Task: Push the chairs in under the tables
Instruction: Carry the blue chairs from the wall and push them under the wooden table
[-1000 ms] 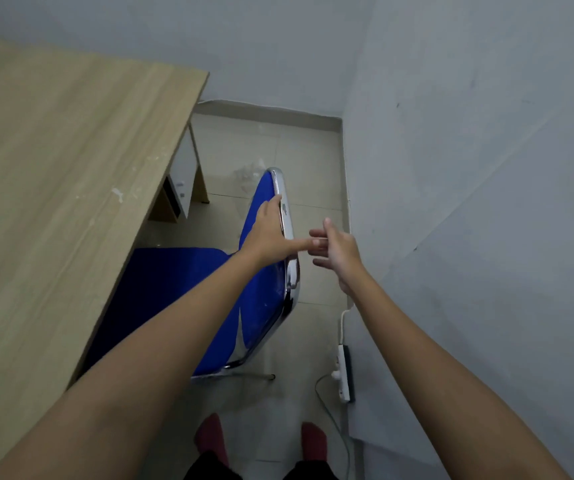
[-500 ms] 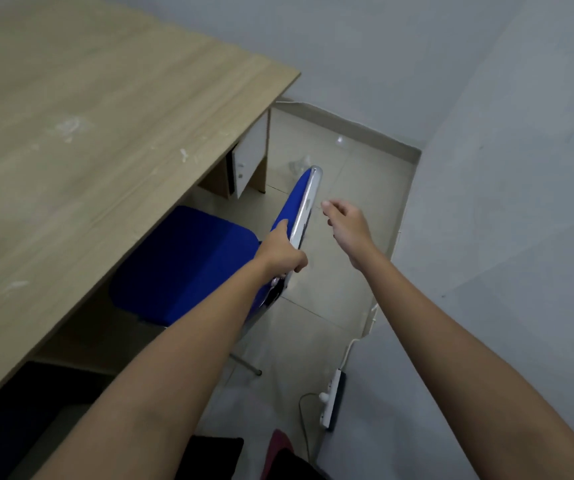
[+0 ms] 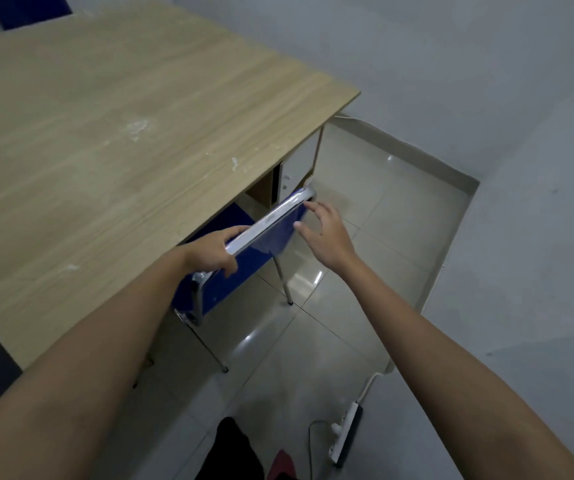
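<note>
Left hand: my left hand [image 3: 214, 252] is clamped on the chair [image 3: 278, 233], with the thumb over the near side of the shiny top rail and the fingers wrapped behind it, at the rail's left end.
Right hand: my right hand [image 3: 327, 233] is spread, fingers straight, with their tips at the right part of the blue backrest. I cannot tell whether they press or only touch.
Hands together: both are on the same backrest, apart from each other, one towards each end.
Chair: blue padding on a chrome frame. Its backrest stands just beside the right edge of the table [image 3: 123, 133]. The seat is almost all hidden under the top, with a small blue strip showing in the gap. Two thin metal legs stand on the floor [image 3: 382, 237].
Table: a light wood-grain top fills the left of my view, with a few white scuffs on it.
Under the table: a cabinet [image 3: 297, 161] with a white front sits at the far end, just beyond the chair.
Floor: pale glossy tiles.
Power strip: a power strip [image 3: 346, 433] lies near right, against the wall [image 3: 521, 271], with a white plug and a cord.
Walls: plain grey, meeting at a far right corner.
</note>
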